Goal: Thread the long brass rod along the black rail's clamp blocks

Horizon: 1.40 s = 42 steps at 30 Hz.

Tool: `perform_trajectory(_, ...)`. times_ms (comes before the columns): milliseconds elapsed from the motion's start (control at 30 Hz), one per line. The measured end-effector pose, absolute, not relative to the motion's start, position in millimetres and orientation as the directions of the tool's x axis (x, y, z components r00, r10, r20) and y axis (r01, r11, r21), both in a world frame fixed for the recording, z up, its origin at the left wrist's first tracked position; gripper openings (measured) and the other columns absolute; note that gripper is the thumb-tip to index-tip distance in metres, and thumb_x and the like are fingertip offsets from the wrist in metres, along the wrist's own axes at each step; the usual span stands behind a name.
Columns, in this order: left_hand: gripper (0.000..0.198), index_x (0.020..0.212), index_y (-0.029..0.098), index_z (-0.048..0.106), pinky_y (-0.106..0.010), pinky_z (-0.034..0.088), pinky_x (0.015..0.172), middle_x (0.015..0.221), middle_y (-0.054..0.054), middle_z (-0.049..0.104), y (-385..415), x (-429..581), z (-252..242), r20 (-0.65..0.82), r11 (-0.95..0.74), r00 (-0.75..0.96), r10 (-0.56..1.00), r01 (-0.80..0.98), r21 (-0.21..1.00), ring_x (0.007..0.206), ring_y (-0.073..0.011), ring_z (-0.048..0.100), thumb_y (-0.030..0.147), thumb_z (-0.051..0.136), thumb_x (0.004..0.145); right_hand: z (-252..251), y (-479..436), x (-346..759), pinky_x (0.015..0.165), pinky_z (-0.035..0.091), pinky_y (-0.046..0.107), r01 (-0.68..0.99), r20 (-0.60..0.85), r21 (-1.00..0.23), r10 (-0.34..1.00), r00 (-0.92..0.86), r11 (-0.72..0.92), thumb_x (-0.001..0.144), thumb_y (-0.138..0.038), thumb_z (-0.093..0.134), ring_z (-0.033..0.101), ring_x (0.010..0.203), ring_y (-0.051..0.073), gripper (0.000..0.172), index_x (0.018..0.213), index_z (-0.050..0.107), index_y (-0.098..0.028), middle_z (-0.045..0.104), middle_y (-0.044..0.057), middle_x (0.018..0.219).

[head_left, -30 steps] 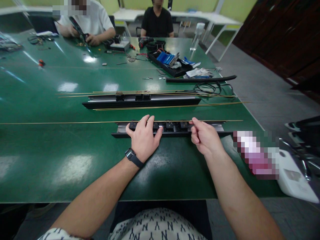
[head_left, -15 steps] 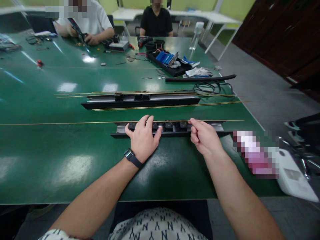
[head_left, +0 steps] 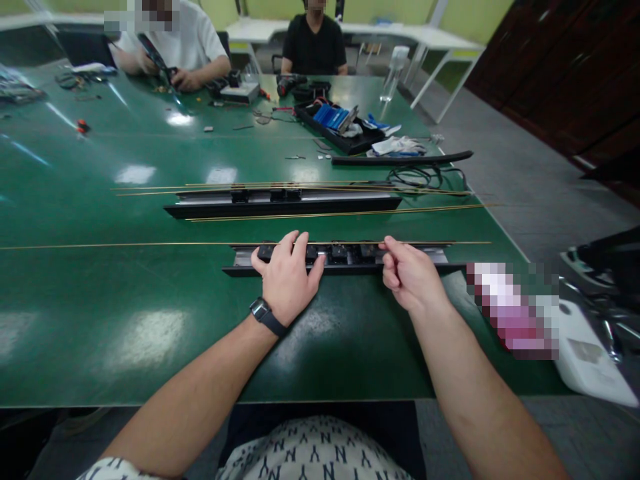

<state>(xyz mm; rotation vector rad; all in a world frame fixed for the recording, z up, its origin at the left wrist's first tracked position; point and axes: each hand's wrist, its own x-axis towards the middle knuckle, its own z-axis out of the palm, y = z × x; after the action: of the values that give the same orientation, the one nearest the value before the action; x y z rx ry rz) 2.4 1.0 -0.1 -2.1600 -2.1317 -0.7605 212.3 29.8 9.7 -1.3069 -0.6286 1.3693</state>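
A black channel rail [head_left: 345,270] with a silvery inside lies across the table in front of me, several black blocks [head_left: 339,253] sitting in it. My left hand [head_left: 287,273] rests over the rail's left part, fingers and thumb spread, touching the blocks there. Along the rail's far side runs a long thin brass-coloured rod [head_left: 125,245], reaching far out to the left. My right hand [head_left: 410,270] is closed, thumb and index finger pinching this rod near the right-hand block. The fingertips cover the exact spot of the pinch.
Beyond lies a second black rail [head_left: 285,207], with thin rods [head_left: 340,213] by it. Farther back are a black strip [head_left: 400,159], cables [head_left: 415,176], gloves [head_left: 400,146] and a black tray [head_left: 350,142]. A white device [head_left: 593,353] is at right. Two people sit across the table.
Both hands keep their places on the rail and the rod. The whole view has shifted very slightly.
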Motion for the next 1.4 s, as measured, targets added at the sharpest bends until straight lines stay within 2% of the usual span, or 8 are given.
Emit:
perform_trajectory(300,0.046,0.140,0.026,0.054,-0.065,0.018,0.116,0.149,-0.013,0.056,1.7,1.6,-2.0,0.366,-0.086,-0.044,0.930,0.939,0.332,0.130,-0.0318,0.056,0.046,0.051,0.099,10.1,29.1,211.7,0.026,0.020,0.016,-0.337,-0.316,-0.909,0.932,0.177,-0.245,0.081,-0.027,0.079,0.037,0.029,0.005,0.020,0.089,0.066,-0.015,0.051,-0.006,0.052)
perform_trajectory(767,0.045,0.139,0.026,0.054,-0.065,0.019,0.115,0.149,-0.011,0.056,1.4,1.8,-1.9,0.372,-0.091,-0.042,0.927,0.939,0.331,0.130,-0.0303,0.056,0.046,0.053,0.099,9.7,31.2,208.2,0.025,0.019,0.016,-0.328,-0.343,-0.909,0.909,0.238,-0.257,0.089,-0.027,0.072,0.036,0.027,0.005,0.018,0.081,0.062,-0.016,0.049,-0.007,0.049)
perform_trajectory(1033,0.045,0.139,0.027,0.055,-0.065,0.020,0.115,0.150,-0.012,0.056,1.9,1.7,-2.1,0.370,-0.087,-0.045,0.928,0.939,0.331,0.130,-0.0323,0.056,0.046,0.053,0.098,9.3,31.3,209.2,0.025,0.019,0.016,-0.316,-0.339,-0.912,0.912,0.231,-0.260,0.092,-0.028,0.068,0.035,0.026,0.005,0.018,0.081,0.062,-0.015,0.050,-0.006,0.049)
perform_trajectory(1267,0.045,0.139,0.026,0.055,-0.066,0.018,0.116,0.148,-0.011,0.057,1.5,1.9,-2.5,0.382,-0.091,-0.047,0.923,0.937,0.337,0.128,-0.0310,0.057,0.045,0.054,0.098,8.2,29.7,213.0,0.025,0.020,0.016,-0.330,-0.321,-0.910,0.930,0.178,-0.251,0.086,-0.026,0.072,0.036,0.028,0.005,0.014,0.092,0.068,-0.014,0.054,-0.005,0.052)
perform_trajectory(1400,0.045,0.139,0.026,0.055,-0.065,0.019,0.116,0.149,-0.012,0.056,1.5,2.1,-2.2,0.370,-0.082,-0.051,0.928,0.938,0.335,0.130,-0.0320,0.056,0.046,0.053,0.098,8.5,29.7,211.8,0.025,0.020,0.015,-0.336,-0.315,-0.910,0.931,0.182,-0.242,0.084,-0.023,0.074,0.036,0.028,0.005,0.013,0.089,0.067,-0.014,0.052,-0.006,0.052)
